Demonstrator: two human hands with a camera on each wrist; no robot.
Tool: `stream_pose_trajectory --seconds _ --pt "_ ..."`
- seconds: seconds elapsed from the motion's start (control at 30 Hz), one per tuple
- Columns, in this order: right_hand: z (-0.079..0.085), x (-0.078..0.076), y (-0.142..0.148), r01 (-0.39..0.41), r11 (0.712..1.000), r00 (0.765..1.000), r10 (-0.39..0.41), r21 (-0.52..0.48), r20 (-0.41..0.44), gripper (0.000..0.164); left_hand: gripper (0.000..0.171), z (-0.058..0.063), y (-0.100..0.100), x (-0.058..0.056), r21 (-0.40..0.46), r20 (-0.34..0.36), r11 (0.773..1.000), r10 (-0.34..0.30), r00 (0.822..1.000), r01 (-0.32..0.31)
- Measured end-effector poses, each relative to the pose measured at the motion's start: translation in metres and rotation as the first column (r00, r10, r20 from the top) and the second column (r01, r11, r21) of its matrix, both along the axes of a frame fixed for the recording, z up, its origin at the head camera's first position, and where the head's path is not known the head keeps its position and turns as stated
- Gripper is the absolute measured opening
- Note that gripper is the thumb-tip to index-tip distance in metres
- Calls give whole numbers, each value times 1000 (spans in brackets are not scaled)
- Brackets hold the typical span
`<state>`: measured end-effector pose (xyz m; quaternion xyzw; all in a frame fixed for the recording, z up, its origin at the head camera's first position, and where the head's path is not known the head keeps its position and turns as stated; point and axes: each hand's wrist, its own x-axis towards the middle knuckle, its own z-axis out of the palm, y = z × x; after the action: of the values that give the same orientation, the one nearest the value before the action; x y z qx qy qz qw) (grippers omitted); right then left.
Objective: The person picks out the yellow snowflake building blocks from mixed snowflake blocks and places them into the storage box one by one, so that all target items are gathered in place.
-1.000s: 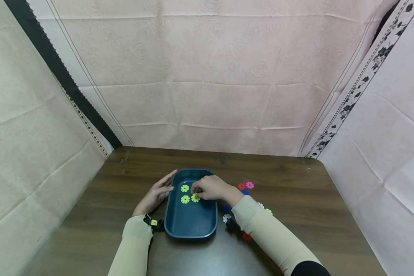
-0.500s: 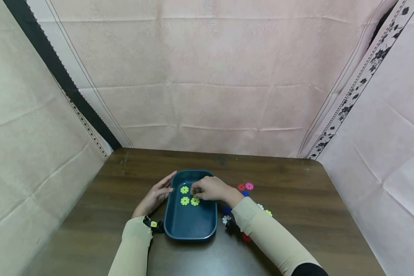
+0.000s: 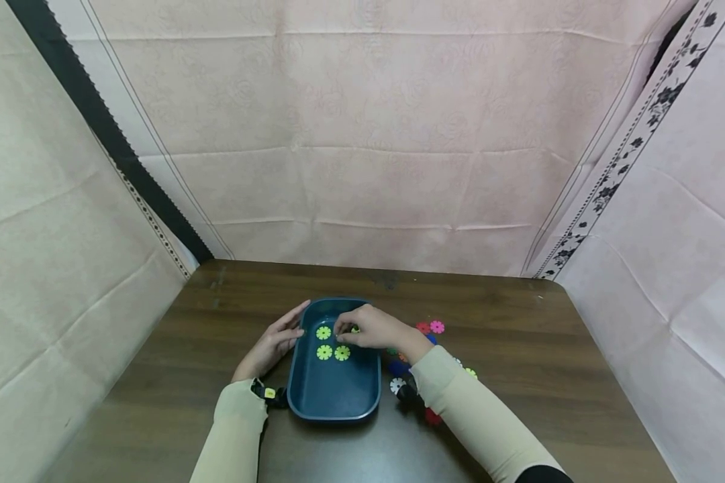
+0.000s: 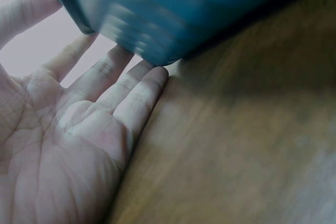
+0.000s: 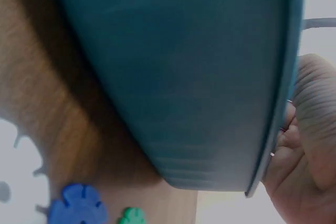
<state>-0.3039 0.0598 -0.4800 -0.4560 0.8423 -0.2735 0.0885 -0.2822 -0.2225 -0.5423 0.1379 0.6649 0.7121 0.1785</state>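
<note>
A dark teal tray (image 3: 335, 396) stands on the wooden table. Inside it, near the far left, lie several yellow flower-shaped discs (image 3: 324, 352). My left hand (image 3: 276, 341) rests along the tray's left side with fingers extended, touching its wall; the left wrist view shows the open palm beside the tray. My right hand (image 3: 371, 329) reaches over the right side, thumb and fingers curled together above the tray floor. A yellow disc (image 3: 355, 329) shows between thumb and fingers, mostly covered by the hand. In the right wrist view the tray wall hides the fingertips.
Right of the tray lie loose flower discs: pink (image 3: 438, 327), red (image 3: 423, 327), white (image 3: 397, 385) and blue (image 3: 399, 367), with others partly under the right forearm. Pale cloth (image 3: 368, 134) hangs behind and at both sides of the table (image 3: 489, 315).
My right hand has lifted slightly off the lower right yellow disc, which now shows whole. A yellow disc is now clearer between thumb and fingers. My left hand stays on the tray.
</note>
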Motion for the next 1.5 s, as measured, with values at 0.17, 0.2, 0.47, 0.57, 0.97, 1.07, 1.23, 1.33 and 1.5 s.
stream_pose_trajectory --seconds 0.17,0.2,0.47,0.57,0.97,1.07,1.23,1.33,1.5 --pt "8 3 3 -8 999 1000 9 -40 6 19 58 1 1 -1 0 -5 1000 2 1000 -2" --pt "10 4 4 -5 999 1000 5 -43 10 19 58 1 1 -1 2 -7 1000 4 1000 -4" --pt "15 9 10 -6 998 1000 8 -62 19 20 58 1 1 0 -3 -1 1000 6 1000 -6" --pt "13 9 13 -6 997 1000 8 -79 20 19 58 1 1 0 -5 0 1000 9 1000 -9" --pt "17 13 31 20 994 1000 -18 -110 13 12 58 -1 0 0 18 -20 1000 -10 1000 10" --pt "19 15 36 32 992 999 -29 -124 20 11 59 -2 0 1 28 -20 1000 -10 1000 10" --pt "17 16 47 66 985 997 -56 -162 62 13 59 -2 -1 1 40 -21 999 -12 1000 12" --pt "16 20 53 85 976 994 -68 -202 90 15 59 -1 -1 1 43 -23 999 -13 1000 14" --pt "11 30 61 115 960 989 -87 -255 118 18 60 -1 -1 2 37 -30 999 -18 999 19"
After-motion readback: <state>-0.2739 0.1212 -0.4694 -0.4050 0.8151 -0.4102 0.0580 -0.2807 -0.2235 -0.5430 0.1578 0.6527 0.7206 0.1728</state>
